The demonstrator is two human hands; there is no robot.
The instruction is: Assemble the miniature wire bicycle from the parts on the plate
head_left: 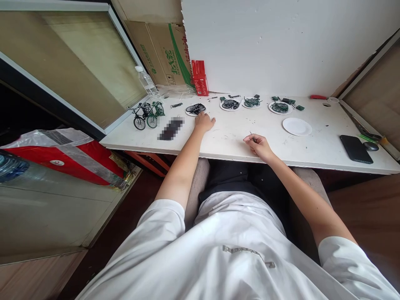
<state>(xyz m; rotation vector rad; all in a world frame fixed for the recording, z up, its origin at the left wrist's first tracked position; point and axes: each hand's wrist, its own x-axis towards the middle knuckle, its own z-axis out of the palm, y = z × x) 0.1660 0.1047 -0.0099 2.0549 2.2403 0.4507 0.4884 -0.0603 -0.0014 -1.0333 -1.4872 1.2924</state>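
Note:
My left hand point(204, 122) reaches to the near right edge of a white paper plate point(188, 113) that bears black model bicycle parts point(196, 108). Its thumb stands apart, and the fingertips are at the parts; whether they grip one is hard to see. Just above the table's front edge, my right hand point(258, 146) is closed in a pinch on a small thin dark piece point(251, 135), too small to name. Two assembled model bicycles, one black point(139, 122) and one green point(152, 120), stand upright at the left.
More plates carry black parts point(230, 104) and green parts point(280, 108). A bare paper plate point(297, 126), a black phone point(356, 148) and a dark mouse point(371, 146) lie to the right. A water bottle point(146, 82) and a red box point(200, 79) stand behind.

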